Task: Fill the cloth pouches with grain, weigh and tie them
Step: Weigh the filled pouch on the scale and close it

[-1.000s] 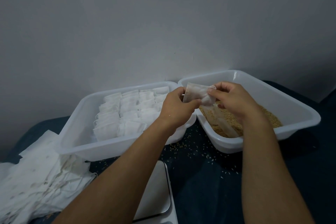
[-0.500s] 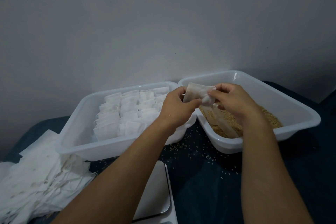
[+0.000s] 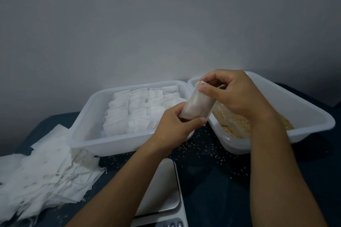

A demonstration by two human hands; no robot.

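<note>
Behind your work stands a plain grey wall (image 3: 147,24), and under it a dark blue cloth (image 3: 212,180) covers the desk, with loose grains (image 3: 195,146) scattered across it. At your far left lies a heap of empty pouches (image 3: 40,177), flat and white, with strings trailing. Next comes the left tray (image 3: 83,134), white plastic, holding rows of filled pouches (image 3: 140,108) packed side by side. In front of it, at the near edge, sits your scale (image 3: 162,190), partly hidden by your left forearm. Your left hand (image 3: 173,125) holds the bottom end of the pouch (image 3: 198,105), fingers curled round it. That pouch is tilted, raised over the gap between the two trays. Your right hand (image 3: 234,92) pinches its top end between thumb and fingers, where the cloth bunches. To your right the right tray (image 3: 313,114) holds the grain (image 3: 284,123), tan and heaped low. A pale object lies in the grain below your right wrist; you cannot tell what it is.
</note>
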